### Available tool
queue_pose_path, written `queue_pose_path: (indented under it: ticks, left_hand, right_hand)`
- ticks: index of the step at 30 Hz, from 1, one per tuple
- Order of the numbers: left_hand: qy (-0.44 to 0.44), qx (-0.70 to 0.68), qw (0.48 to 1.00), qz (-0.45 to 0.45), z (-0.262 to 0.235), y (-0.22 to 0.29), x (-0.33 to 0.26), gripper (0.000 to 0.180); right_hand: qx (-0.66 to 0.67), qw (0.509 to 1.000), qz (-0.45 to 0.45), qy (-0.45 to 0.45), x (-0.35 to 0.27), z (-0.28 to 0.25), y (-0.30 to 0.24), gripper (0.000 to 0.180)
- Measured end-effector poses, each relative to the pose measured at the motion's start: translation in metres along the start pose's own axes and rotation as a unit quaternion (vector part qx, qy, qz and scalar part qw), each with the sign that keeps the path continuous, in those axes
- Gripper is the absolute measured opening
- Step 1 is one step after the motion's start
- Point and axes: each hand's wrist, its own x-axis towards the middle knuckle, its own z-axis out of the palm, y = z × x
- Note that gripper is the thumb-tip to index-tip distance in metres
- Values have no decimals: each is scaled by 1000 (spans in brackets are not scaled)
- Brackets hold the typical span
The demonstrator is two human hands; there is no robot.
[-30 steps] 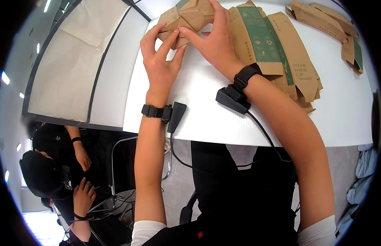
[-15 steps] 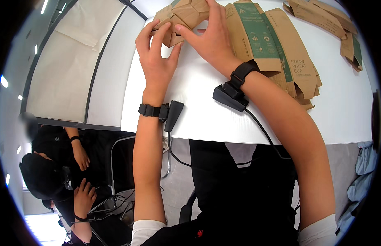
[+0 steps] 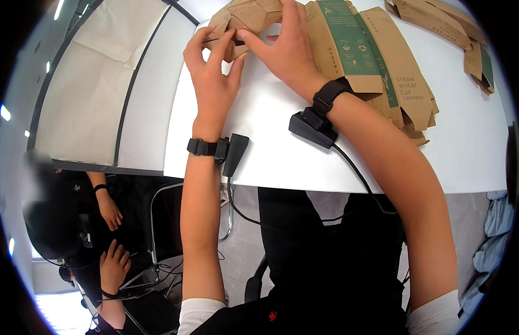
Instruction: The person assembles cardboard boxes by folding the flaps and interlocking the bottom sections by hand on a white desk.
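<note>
A brown cardboard box [image 3: 251, 18], its flaps partly folded, sits at the far edge of the view, where its upper part is cut off. My left hand [image 3: 215, 72] holds the near-left corner, its fingers bent over the flaps and its thumb underneath. A dark gap shows between the flaps by the fingertips. On the other side my right hand [image 3: 287, 50] grips the box, its thumb pressing the near end beside the left fingertips. Its other fingers are mostly hidden. Just right of that hand lies a pile of flattened brown and green cartons [image 3: 357, 61].
More cartons [image 3: 438, 25] lie at the far right of the white table [image 3: 259, 145]. A dark-framed beige panel [image 3: 92, 89] borders the left. Black wrist devices [image 3: 232, 156] trail cables over the table edge. Another person's hand [image 3: 114, 267] shows at lower left.
Both hands keep hold of the box, and their grip looks almost the same. The whole view has shifted slightly, with the table and cartons sitting a little higher.
</note>
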Motion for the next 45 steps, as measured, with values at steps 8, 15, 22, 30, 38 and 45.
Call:
queue_pose_path:
  ticks: [8, 15, 22, 30, 38, 45]
  left_hand:
    - [87, -127, 988, -13, 7, -7, 3, 56]
    - [85, -32, 996, 22, -1, -3, 7, 44]
    - [78, -80, 992, -58, 4, -6, -1, 34]
    - [155, -379, 848, -337, 8, 16, -3, 52]
    - [134, -391, 833, -369, 7, 19, -2, 54]
    - [-13, -368, 845, -388, 17, -2, -14, 69]
  right_hand:
    - [-12, 999, -26, 15, 0, 3, 12, 77]
    - [123, 990, 72, -19, -1, 2, 3, 82]
    - [32, 999, -15, -24, -2, 2, 7, 88]
    - [35, 997, -20, -64, -8, 1, 6, 87]
    - [47, 996, 2, -77, -9, 0, 5, 84]
    - [51, 995, 56, -71, -18, 4, 17, 80]
